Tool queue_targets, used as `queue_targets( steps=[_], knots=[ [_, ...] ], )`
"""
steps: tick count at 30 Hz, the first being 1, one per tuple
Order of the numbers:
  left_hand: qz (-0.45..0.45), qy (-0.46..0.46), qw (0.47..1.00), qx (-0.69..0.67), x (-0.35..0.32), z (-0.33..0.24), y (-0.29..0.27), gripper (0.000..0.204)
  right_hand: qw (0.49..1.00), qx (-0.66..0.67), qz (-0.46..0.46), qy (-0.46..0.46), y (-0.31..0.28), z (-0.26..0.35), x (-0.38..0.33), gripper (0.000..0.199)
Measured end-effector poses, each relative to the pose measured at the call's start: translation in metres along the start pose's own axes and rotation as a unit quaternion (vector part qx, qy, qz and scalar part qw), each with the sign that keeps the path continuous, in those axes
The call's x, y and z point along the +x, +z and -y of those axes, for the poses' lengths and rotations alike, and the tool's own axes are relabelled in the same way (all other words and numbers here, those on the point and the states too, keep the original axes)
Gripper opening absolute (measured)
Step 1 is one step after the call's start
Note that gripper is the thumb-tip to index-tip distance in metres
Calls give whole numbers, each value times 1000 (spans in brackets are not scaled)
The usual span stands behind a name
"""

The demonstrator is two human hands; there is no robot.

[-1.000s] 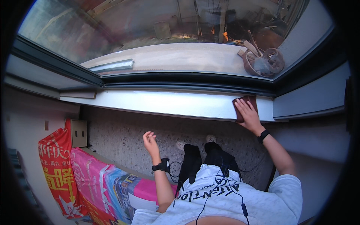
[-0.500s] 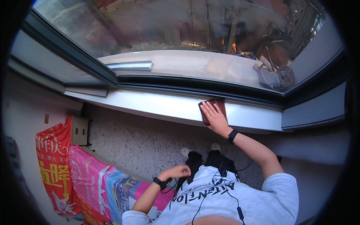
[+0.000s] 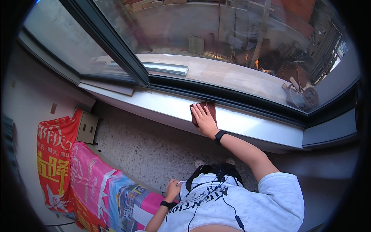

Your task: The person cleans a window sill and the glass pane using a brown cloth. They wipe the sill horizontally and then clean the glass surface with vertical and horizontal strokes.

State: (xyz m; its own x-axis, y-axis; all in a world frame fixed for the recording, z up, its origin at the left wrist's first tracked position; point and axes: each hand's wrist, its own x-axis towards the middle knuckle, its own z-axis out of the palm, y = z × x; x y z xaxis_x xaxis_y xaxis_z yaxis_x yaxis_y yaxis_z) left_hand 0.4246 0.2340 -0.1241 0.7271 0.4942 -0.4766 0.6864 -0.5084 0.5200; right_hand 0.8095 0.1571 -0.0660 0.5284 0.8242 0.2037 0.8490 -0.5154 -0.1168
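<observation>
A folded dark brown cloth (image 3: 211, 108) lies on the white window sill (image 3: 170, 107), close to the dark window frame. My right hand (image 3: 205, 120) rests on top of it, fingers stretched out and slightly spread, pressing it to the sill. Part of the cloth is hidden beneath the palm. My left hand (image 3: 173, 189) is by my waist, at the hem of my white T-shirt (image 3: 247, 201). Its fingers are curled closed; whether they pinch the hem, a cord or nothing cannot be made out.
The dark frame (image 3: 232, 97) borders the glass behind the sill. A flat panel (image 3: 112, 87) lies at the sill's left end. Down left, a beige cabinet (image 3: 87, 127) stands beside a red printed sheet (image 3: 56, 162) and a pink one (image 3: 91, 166). A black cord (image 3: 232, 210) hangs over my shirt.
My right hand and the cloth have slid left along the sill. My left hand has drawn back toward my waist and curled closed. The view has turned and shifted.
</observation>
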Motion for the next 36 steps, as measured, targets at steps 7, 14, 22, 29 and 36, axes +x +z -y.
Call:
queue_targets(
  steps=[7,14,22,29,36],
  knots=[
    [315,154,927,-132,68,2,-24,25,1000,12,0,6,0,7,5,90],
    [488,191,835,-169,97,-41,-20,27,1000,-7,8,-1,1,9,8,93],
    [257,8,881,-397,77,-31,-47,37,1000,-12,25,11,1,12,9,95],
    [391,133,872,-265,78,-33,-48,28,999,-28,26,7,0,14,12,96],
    [429,162,829,-320,116,-33,-54,23,998,-41,28,36,9,31,35,96]
  ],
)
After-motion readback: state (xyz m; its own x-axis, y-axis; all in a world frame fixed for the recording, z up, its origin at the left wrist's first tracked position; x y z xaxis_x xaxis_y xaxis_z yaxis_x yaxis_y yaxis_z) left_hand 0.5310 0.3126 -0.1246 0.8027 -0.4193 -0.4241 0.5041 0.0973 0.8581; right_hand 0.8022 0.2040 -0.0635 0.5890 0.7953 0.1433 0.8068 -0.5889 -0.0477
